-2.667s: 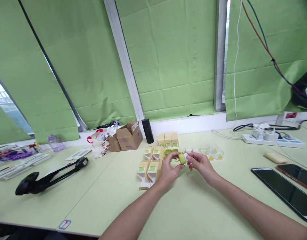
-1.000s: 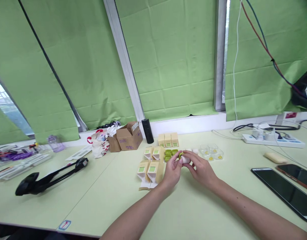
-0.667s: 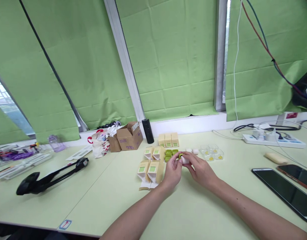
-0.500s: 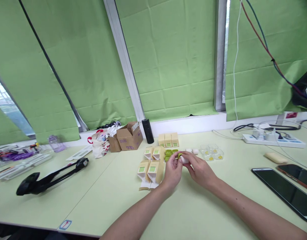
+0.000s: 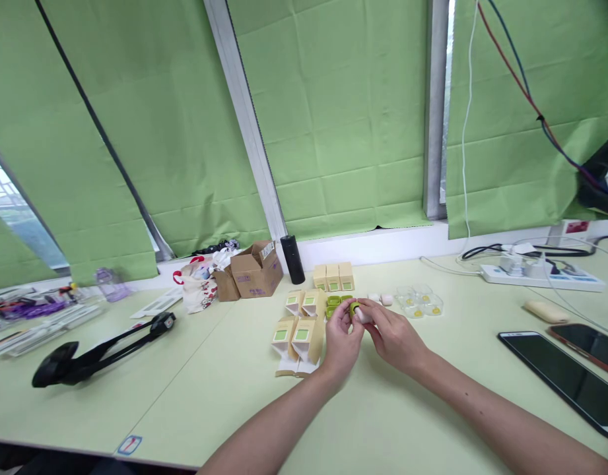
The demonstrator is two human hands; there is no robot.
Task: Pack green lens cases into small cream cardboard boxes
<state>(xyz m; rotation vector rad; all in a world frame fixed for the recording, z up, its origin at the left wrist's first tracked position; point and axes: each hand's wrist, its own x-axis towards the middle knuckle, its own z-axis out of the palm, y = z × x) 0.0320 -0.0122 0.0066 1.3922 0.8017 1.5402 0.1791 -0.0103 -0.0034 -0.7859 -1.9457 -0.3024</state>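
Observation:
Both hands meet over the table, fingertips close together. My left hand (image 5: 343,340) pinches a small green, cup-like piece (image 5: 354,307) with a dark opening. My right hand (image 5: 395,333) grips a small white rounded piece (image 5: 362,316) pressed against the green one. Whether the two are joined cannot be made out. Just behind my left hand sit several green square cups (image 5: 333,301). Beyond my right hand lie other small white pieces (image 5: 385,299), partly covered by the fingers. Clear plastic cups with yellow centres (image 5: 418,302) stand farther right.
Open cardboard cartons with green labels (image 5: 304,335) stand left of my hands. Closed small boxes (image 5: 333,277) line the back, near a black cylinder (image 5: 292,260) and a brown carton (image 5: 257,272). Phones (image 5: 564,379) and a power strip (image 5: 541,277) are at right; a black strapped device (image 5: 105,349) lies left.
The green piece has shifted and turned slightly leftward between my fingertips. Both hands stay in nearly the same place with the same hold.

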